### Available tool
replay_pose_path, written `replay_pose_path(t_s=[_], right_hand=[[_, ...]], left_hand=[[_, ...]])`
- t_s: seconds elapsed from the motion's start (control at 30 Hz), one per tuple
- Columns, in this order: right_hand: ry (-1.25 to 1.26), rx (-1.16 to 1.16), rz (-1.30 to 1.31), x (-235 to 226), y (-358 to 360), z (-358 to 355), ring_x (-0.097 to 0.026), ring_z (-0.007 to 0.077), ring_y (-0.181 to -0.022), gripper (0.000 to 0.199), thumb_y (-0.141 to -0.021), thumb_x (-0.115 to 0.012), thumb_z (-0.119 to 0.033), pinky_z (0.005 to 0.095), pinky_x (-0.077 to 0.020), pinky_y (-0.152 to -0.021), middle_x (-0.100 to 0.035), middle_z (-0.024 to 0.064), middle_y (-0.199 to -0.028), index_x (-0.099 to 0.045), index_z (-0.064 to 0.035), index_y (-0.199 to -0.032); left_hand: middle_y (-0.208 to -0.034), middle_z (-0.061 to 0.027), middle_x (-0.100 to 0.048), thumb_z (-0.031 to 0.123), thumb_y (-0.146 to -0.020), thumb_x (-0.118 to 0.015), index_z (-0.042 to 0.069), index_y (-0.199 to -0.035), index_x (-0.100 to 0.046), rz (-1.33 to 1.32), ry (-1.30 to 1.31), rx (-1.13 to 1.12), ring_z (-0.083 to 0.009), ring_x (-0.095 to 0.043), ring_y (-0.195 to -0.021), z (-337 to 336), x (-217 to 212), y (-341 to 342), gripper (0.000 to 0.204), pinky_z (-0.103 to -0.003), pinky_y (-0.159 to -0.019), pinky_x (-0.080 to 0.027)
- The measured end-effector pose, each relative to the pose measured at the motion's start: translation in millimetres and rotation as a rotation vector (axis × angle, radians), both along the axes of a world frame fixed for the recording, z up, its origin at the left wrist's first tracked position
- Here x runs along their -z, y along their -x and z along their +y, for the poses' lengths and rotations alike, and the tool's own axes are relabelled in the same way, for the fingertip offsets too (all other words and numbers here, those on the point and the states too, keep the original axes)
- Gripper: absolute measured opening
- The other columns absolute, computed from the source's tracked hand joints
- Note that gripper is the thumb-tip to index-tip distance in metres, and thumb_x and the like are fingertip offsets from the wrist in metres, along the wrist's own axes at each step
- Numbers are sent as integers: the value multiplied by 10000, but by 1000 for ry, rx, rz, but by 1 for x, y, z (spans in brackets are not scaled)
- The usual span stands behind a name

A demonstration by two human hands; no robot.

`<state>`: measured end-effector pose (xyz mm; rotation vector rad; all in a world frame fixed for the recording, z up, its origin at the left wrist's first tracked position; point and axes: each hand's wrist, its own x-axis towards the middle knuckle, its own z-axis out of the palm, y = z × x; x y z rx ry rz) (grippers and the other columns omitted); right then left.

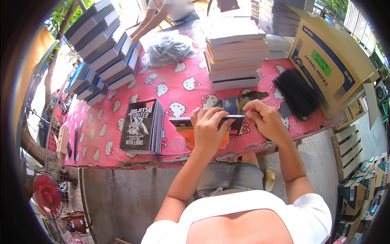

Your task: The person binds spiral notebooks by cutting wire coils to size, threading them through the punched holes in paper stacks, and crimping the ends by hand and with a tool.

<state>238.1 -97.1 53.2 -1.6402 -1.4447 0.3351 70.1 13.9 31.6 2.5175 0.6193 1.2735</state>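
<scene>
My left hand (209, 130) grips a notebook (183, 120) by its bound edge, with the row of holes or coil loops facing up. The fingers of my right hand (265, 120) are pinched together at the right end of that edge; anything small between them is too fine to make out. Something orange (191, 137) shows below the notebook, and a blue and camouflage-patterned piece (230, 105) lies just beyond it. Left of my hands sits a small stack of spiral notebooks (137, 128) with a black printed cover. To the right lies a heap of black plastic binding coils (296, 94).
The table (89, 134) has a pink patterned cover. Tall notebook stacks (107, 49) rise at the far left, and a pile of paper blocks (235, 55) stands ahead. A plastic bag (168, 48), a cardboard box (333, 61) and another person's arm (151, 22) are farther off.
</scene>
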Motion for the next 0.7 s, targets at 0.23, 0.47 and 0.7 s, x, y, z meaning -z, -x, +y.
replay_pose_path(t_s=[0.23, 0.47, 0.7], right_hand=[[-75, -31, -255, -1, 8, -2, -606, 285, -830, 200, -783, -671, -21, 365, -485, -682, -584, 105, -843, -597, -29, -969], [-119, 36, -268, -7, 17, 0, -621, 280, -771, 250, -786, -699, -121, 361, -497, -648, -605, 104, -876, -634, -50, -1016], [-245, 41, -290, -2, 16, 5, -619, 289, -673, 111, -771, -687, -66, 376, -490, -600, -612, 91, -765, -664, -39, -876]], left_hand=[[-767, -37, -652, 213, -716, -759, 97, -839, -693, 32, 64, 20, -212, -602, -802, -1, 2, 2, 182, -412, -964, -327], [-778, -31, -661, 208, -722, -747, 102, -822, -692, 16, 69, 4, -211, -603, -782, -3, 6, 3, 156, -415, -970, -335], [-787, -20, -681, 227, -721, -764, 112, -840, -712, 8, 60, 3, -184, -615, -783, -5, 5, 3, 174, -430, -972, -343]])
